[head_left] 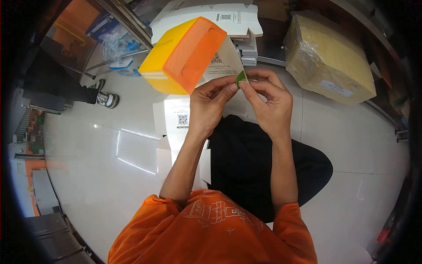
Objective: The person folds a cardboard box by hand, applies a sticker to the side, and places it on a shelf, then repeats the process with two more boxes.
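A partly folded cardboard carton point(189, 53), yellow with an orange side, is tilted in front of me. Its pale inner panel carries a QR code and printed text. My left hand point(210, 103) is closed in a pinch at the near end of that panel, below the orange side. My right hand point(269, 99) pinches the same end from the other side. Between the fingertips of both hands shows a small green patch point(240, 79). Beneath my left forearm lie flat white carton sheets point(178, 121), one with a QR code.
Beyond the carton is a stack of white printed cardboard point(202, 20). A wrapped brown box point(329, 57) stands at the right. Clear plastic packaging point(118, 48) lies near metal legs at the back left. Another person's shoe point(107, 100) is on the tiled floor point(110, 145).
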`<action>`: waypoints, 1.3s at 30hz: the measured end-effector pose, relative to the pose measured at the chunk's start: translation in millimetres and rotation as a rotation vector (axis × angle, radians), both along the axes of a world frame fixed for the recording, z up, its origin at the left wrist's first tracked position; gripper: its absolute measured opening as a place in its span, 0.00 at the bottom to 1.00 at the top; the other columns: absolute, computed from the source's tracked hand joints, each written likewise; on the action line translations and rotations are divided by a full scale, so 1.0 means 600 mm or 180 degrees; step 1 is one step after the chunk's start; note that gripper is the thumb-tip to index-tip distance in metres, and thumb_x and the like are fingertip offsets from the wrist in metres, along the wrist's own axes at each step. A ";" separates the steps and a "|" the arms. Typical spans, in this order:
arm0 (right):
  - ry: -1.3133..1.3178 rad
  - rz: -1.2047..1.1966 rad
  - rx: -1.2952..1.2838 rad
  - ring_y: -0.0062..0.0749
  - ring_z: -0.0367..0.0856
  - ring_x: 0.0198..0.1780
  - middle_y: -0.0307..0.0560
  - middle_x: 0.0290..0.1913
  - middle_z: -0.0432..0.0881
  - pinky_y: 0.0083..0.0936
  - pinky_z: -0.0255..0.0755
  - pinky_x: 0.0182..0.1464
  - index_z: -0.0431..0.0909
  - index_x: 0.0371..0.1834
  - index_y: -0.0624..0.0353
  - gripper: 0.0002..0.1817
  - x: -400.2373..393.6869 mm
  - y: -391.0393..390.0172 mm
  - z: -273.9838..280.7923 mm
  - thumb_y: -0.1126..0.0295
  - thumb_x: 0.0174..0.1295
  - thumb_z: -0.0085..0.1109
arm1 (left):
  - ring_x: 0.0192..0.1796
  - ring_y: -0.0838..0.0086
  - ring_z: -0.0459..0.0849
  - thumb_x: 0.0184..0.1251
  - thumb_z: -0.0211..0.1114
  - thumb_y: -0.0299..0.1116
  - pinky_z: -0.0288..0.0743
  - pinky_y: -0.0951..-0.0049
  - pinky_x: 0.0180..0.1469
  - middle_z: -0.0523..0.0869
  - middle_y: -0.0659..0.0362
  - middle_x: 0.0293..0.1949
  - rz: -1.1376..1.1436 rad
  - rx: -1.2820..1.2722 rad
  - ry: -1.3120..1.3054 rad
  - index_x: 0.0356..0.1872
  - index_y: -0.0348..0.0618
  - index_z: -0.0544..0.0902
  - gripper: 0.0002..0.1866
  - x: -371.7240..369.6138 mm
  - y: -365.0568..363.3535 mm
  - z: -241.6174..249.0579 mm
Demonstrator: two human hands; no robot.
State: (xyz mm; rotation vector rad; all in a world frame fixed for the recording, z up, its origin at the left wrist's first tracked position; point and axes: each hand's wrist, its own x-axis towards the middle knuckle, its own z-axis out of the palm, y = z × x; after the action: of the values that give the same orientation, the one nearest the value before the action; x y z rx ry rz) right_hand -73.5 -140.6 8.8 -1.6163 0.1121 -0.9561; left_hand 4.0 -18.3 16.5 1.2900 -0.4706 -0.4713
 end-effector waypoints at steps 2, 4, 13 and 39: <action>-0.0082 -0.0073 0.0036 0.29 0.84 0.44 0.50 0.46 0.81 0.22 0.79 0.47 0.86 0.35 0.68 0.04 0.001 0.007 0.002 0.80 0.57 0.68 | 0.45 0.77 0.83 0.67 0.67 0.26 0.76 0.77 0.52 0.88 0.57 0.43 0.0115 0.0160 -0.0288 0.48 0.36 0.86 0.11 -0.007 -0.001 0.009; -0.0199 -0.0238 0.0271 0.29 0.84 0.43 0.49 0.44 0.81 0.23 0.79 0.46 0.85 0.35 0.68 0.05 0.005 0.014 -0.001 0.80 0.56 0.68 | 0.45 0.77 0.83 0.67 0.67 0.26 0.75 0.77 0.52 0.88 0.57 0.43 0.0155 0.0127 -0.0418 0.48 0.36 0.86 0.11 -0.009 -0.003 0.007; -0.0594 -0.0753 -0.0527 0.35 0.83 0.44 0.50 0.43 0.81 0.27 0.76 0.47 0.83 0.33 0.66 0.07 0.018 0.015 -0.013 0.82 0.51 0.69 | 0.45 0.76 0.85 0.68 0.66 0.25 0.80 0.76 0.52 0.87 0.53 0.45 0.0175 0.0102 -0.0307 0.52 0.31 0.83 0.14 -0.015 -0.005 0.011; -0.0485 -0.0670 -0.0541 0.35 0.81 0.47 0.47 0.41 0.80 0.28 0.74 0.50 0.85 0.32 0.64 0.07 0.007 0.013 -0.002 0.81 0.49 0.73 | 0.52 0.75 0.82 0.72 0.61 0.27 0.73 0.75 0.58 0.87 0.54 0.49 0.0162 0.0147 -0.0638 0.55 0.36 0.83 0.14 -0.018 -0.001 0.014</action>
State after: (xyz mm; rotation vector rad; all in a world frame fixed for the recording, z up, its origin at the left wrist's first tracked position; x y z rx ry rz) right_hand -69.4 -132.8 7.6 -1.7036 0.0995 -1.2766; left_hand -6.9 -18.7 25.0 1.3976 -0.5956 -0.3131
